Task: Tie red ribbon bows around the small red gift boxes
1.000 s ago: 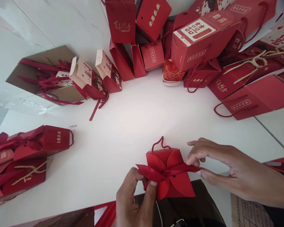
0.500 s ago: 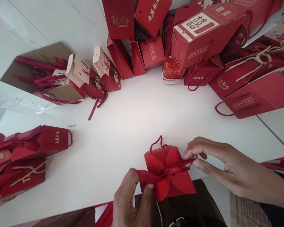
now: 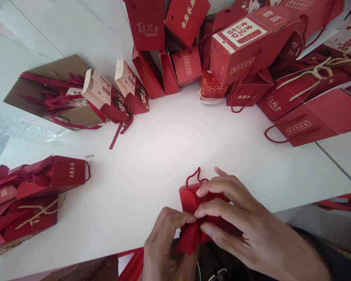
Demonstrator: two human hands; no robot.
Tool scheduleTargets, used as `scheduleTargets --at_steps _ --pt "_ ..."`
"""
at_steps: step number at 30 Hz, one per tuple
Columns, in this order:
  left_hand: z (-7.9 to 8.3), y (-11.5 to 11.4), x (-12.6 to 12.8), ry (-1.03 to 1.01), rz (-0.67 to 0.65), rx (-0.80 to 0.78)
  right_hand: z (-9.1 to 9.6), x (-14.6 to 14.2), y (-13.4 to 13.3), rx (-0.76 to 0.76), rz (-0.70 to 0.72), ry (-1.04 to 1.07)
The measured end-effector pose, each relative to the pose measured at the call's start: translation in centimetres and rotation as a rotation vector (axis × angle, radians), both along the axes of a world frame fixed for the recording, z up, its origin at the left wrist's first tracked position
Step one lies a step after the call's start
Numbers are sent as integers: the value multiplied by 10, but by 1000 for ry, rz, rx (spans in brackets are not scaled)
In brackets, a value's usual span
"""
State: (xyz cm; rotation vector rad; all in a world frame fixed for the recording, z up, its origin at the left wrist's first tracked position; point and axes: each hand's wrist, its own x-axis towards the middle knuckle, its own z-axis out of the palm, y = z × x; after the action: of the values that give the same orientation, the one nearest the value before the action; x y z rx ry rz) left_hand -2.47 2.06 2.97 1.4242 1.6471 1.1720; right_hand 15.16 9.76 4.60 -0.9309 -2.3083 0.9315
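One card box (image 3: 188, 200) at table's (image 3: 128, 183) near edge, twisted cord (image 3: 199, 170) on its far side. My left hand (image 3: 165, 242) pinches satiny ribbon (image 3: 189, 237); my right hand (image 3: 241, 226) arches alongside, fingers narrow, hold uncertain.

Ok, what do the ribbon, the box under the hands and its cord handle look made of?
Ribbon: likely fabric, perhaps satin, as it folds softly.
Box: probably thin smooth card, judging by flat panels and straight edges.
Cord handle: apparently twisted fibre, its surface ridged; cotton or synthetic, I can't tell.
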Motion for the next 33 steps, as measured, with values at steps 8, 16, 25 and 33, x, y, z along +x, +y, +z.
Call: scheduleTargets --at_steps 8,16,25,33 --pt "-3 -2 -3 -32 1 -26 0 2 0 0 2 7" --pt "-2 -2 2 -38 56 -93 -5 4 -1 -11 -36 -6" --pt "4 1 10 54 37 -61 -9 10 -4 6 -93 -69" --pt "-1 1 20 146 28 -53 -11 16 -4 -83 -95 -41"
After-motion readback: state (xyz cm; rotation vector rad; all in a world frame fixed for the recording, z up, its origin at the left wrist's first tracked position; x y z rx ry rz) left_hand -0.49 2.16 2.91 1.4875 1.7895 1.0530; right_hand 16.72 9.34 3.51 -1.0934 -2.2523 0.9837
